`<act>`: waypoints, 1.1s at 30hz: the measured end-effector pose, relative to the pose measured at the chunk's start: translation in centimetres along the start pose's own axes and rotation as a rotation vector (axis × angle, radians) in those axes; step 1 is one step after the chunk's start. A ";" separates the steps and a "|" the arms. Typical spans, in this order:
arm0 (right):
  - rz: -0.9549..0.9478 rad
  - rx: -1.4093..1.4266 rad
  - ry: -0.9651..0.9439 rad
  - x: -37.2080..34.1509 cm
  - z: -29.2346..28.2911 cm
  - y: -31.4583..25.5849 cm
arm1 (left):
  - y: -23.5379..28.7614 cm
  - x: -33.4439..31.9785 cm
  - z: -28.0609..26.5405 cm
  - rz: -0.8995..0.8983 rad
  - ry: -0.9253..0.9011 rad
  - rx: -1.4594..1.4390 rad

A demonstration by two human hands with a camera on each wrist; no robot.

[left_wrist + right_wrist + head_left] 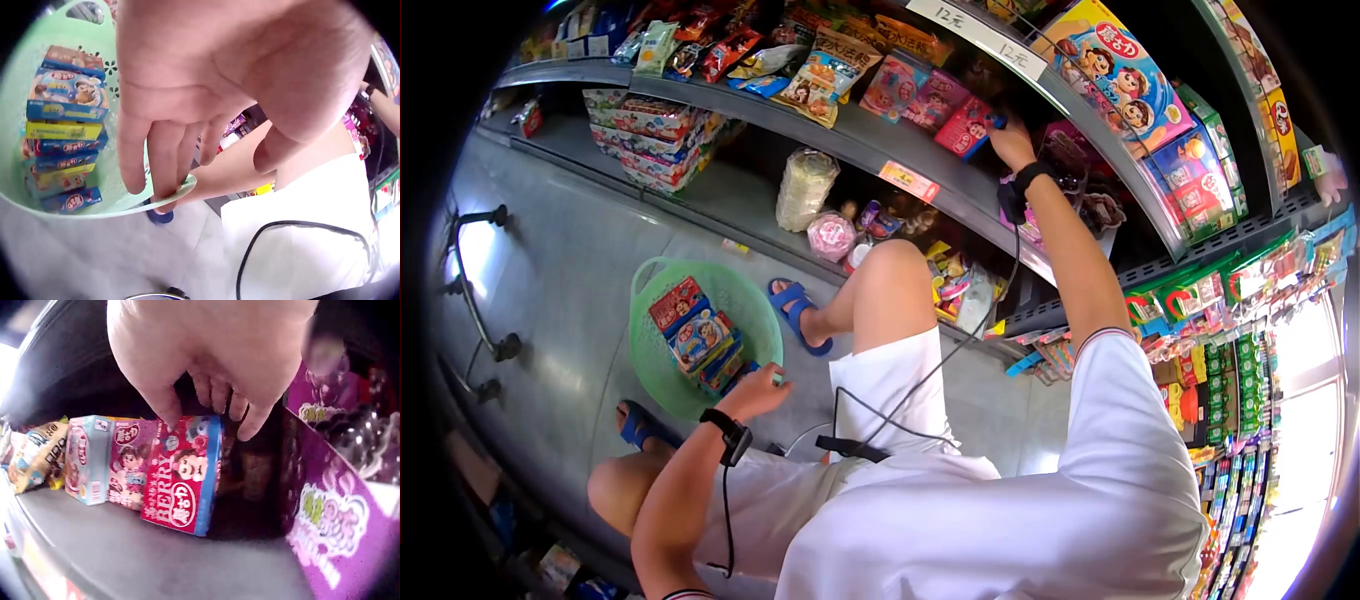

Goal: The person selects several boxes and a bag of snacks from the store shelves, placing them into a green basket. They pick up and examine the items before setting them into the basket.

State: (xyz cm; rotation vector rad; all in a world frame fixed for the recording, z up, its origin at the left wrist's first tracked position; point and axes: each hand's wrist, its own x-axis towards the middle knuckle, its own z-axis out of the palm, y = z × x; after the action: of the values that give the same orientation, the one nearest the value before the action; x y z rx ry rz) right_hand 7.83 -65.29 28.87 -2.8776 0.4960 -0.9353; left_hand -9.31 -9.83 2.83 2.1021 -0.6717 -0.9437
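Note:
Up on the shelf, my right hand (1012, 142) holds a red and blue snack box (181, 478) by its top end, the thumb at its upper edge and the fingers bent beside it. Next to that stand a pink-purple box (128, 464) and a pale blue and pink box (87, 461). Low down, my left hand (206, 81) rests at the rim of a green plastic basket (645, 345), its fingers extended and the tips overlapping the rim. Several snack boxes (69, 94), blue, red and yellow, lie stacked inside the basket.
Purple cartons (331, 519) stand right of the right hand. Bagged snacks (825, 75) fill the shelf's left part. Below are stacked packs (655, 140) and a wrapped cylinder (807, 190). A black cable (890, 425) crosses the lap. A metal rack (470, 290) stands left.

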 end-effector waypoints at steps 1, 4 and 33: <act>-0.013 -0.031 -0.021 0.8 0.3 0.9 | -0.2 -0.1 0.0 0.007 0.002 -0.055; -0.048 -0.076 -0.130 3.2 0.8 3.2 | -2.1 0.7 1.3 0.033 0.004 -0.132; -0.022 1.158 -0.795 -16.7 4.6 -32.9 | -1.6 -2.7 -13.2 -0.035 0.612 -1.283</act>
State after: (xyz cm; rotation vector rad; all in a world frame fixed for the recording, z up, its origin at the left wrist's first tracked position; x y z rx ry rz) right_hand 7.02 -28.88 21.36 -1.8872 -0.1448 0.0557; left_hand -0.29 -1.74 8.87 1.0897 0.2832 -0.4426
